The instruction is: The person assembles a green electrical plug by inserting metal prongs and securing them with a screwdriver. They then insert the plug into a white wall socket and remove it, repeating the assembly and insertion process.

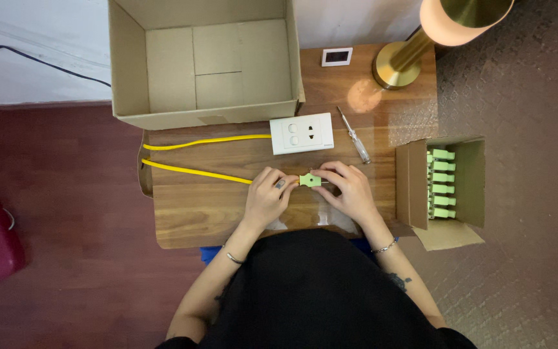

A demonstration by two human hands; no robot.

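Observation:
A small light-green plug (310, 180) is held between both hands over the wooden table (195, 213). My left hand (267, 196) pinches its left end, where a yellow cable (195, 170) leads away to the left. My right hand (350, 189) grips the plug's right side with fingertips. A second run of the yellow cable goes to a white wall socket plate (301, 133) lying just beyond the hands.
A large open cardboard box (205, 61) stands at the table's back. A screwdriver (354, 136) lies right of the socket plate. A small open carton (447, 184) of several green plugs sits at the right. A brass lamp (408, 58) and a small white device (337, 57) stand behind.

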